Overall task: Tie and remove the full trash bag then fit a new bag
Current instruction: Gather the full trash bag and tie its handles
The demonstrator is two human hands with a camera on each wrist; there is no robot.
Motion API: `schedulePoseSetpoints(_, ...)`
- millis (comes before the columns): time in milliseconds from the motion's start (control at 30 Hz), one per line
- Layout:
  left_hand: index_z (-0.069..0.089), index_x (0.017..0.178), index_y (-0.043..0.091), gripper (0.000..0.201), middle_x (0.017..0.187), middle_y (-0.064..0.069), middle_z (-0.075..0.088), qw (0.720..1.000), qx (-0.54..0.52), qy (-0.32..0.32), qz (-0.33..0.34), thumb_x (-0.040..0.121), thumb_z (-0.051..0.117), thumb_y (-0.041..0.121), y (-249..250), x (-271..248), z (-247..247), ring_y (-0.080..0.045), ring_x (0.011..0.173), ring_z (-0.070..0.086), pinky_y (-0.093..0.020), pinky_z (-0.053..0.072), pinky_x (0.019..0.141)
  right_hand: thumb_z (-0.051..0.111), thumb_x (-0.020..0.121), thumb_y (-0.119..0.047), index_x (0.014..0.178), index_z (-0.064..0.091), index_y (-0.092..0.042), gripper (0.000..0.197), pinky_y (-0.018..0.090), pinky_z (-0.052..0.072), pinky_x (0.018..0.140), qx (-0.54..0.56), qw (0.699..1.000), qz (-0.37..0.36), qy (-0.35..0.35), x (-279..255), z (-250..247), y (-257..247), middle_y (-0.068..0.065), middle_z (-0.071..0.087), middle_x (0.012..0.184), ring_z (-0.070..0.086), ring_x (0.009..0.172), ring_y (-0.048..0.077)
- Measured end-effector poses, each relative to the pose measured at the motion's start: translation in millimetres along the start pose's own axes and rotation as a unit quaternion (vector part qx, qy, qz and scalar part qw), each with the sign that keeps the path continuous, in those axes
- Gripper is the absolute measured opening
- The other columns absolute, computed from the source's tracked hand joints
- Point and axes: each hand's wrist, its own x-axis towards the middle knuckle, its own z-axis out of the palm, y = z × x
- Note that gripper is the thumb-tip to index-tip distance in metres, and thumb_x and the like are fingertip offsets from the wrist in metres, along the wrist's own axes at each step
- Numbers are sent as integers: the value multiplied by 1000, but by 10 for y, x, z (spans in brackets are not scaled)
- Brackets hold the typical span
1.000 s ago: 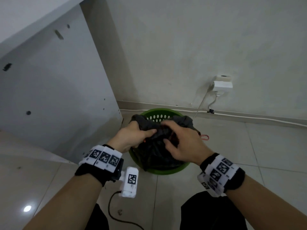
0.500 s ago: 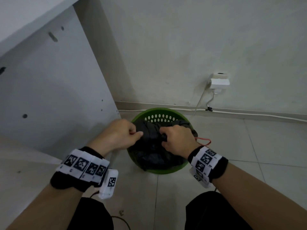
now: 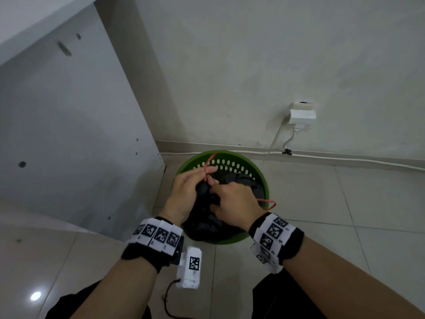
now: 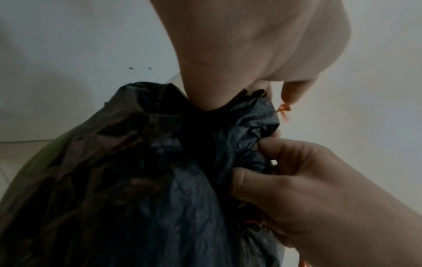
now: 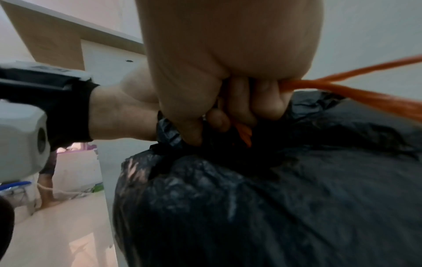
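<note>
A full black trash bag (image 3: 207,224) sits in a round green bin (image 3: 259,178) on the tiled floor by the wall. Its top is gathered into a neck (image 4: 248,115). My left hand (image 3: 186,192) pinches a red drawstring (image 3: 208,168) above the neck, and the string's free end stands up past the bin's far rim. My right hand (image 3: 232,203) grips the bunched plastic of the neck (image 5: 173,133), with another loop of the red drawstring (image 5: 356,88) running out from under its curled fingers to the right.
A white cabinet panel (image 3: 69,134) stands close on the left of the bin. A wall socket with a white plug (image 3: 301,115) and a cable along the skirting lie behind it. My knees (image 3: 276,298) are at the bottom edge. Open floor tiles (image 3: 356,203) lie to the right.
Both hands gathered the bag's top together. My left hand has now drawn the red drawstring up and away from the neck, and my right hand has shifted to clutch the neck.
</note>
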Motion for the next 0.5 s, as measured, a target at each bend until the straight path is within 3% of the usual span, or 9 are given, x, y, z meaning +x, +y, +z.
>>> schedulePoseSetpoints(67, 75, 101, 6, 29, 98, -12, 72, 998, 51, -11, 25, 91, 48, 8, -63, 18, -9, -21, 102, 69, -31, 52, 98, 63, 79, -37, 119, 61, -30, 40, 39, 55, 68, 50, 998, 27, 7, -19, 3, -1, 3, 73, 95, 67, 90, 30)
schedulePoseSetpoints(133, 75, 109, 21, 31, 112, 0, 73, 983, 171, 10, 70, 94, 53, 5, -159, 26, -3, -11, 111, 66, -28, 49, 102, 63, 76, -34, 120, 60, -30, 44, 41, 57, 70, 105, 994, 43, 1, -20, -8, 17, 1, 73, 95, 67, 89, 27)
schedulePoseSetpoints(167, 74, 114, 22, 32, 114, 3, 73, 974, 208, 28, 90, 95, 55, 4, -190, 29, 7, -7, 112, 65, -25, 49, 102, 65, 76, -32, 117, 62, -27, 41, 40, 57, 71, 140, 989, 43, -9, -14, -28, 32, 0, 72, 93, 67, 86, 24)
schedulePoseSetpoints(233, 71, 121, 19, 34, 101, 3, 72, 969, 211, 58, 115, 96, 55, 2, -223, 41, 5, -4, 97, 66, -21, 50, 93, 67, 79, -24, 117, 63, -21, 38, 33, 56, 70, 219, 974, 28, -44, -24, -69, 70, -3, 68, 83, 64, 70, 9)
schedulePoseSetpoints(267, 69, 121, 21, 35, 93, 2, 70, 971, 193, 67, 123, 97, 53, 1, -228, 58, -2, -6, 85, 66, -20, 51, 86, 66, 81, -19, 123, 62, -20, 43, 24, 54, 68, 246, 967, 17, -67, -48, -99, 77, -7, 65, 78, 60, 63, -1)
schedulePoseSetpoints(333, 64, 118, 29, 39, 83, 0, 65, 980, 144, 71, 121, 98, 48, -2, -197, 93, 15, -12, 66, 64, -25, 53, 73, 61, 83, -10, 139, 54, -19, 57, 8, 45, 66, 253, 961, -6, -109, -127, -159, 81, -14, 62, 78, 56, 61, -8)
schedulePoseSetpoints(400, 57, 116, 31, 40, 81, 2, 65, 983, 123, 70, 117, 98, 46, -3, -180, 137, 48, -14, 59, 60, -30, 52, 68, 55, 82, -3, 143, 51, -20, 63, 11, 45, 78, 235, 967, -23, -97, -230, -193, 121, -5, 65, 95, 57, 78, -4)
schedulePoseSetpoints(500, 58, 120, 20, 32, 82, 3, 67, 979, 157, 60, 119, 98, 46, 0, -194, 179, 69, -11, 77, 63, -35, 52, 85, 55, 78, 1, 133, 56, -19, 59, 21, 46, 91, 204, 979, 9, -1, -360, -261, 261, 2, 57, 111, 55, 99, 13)
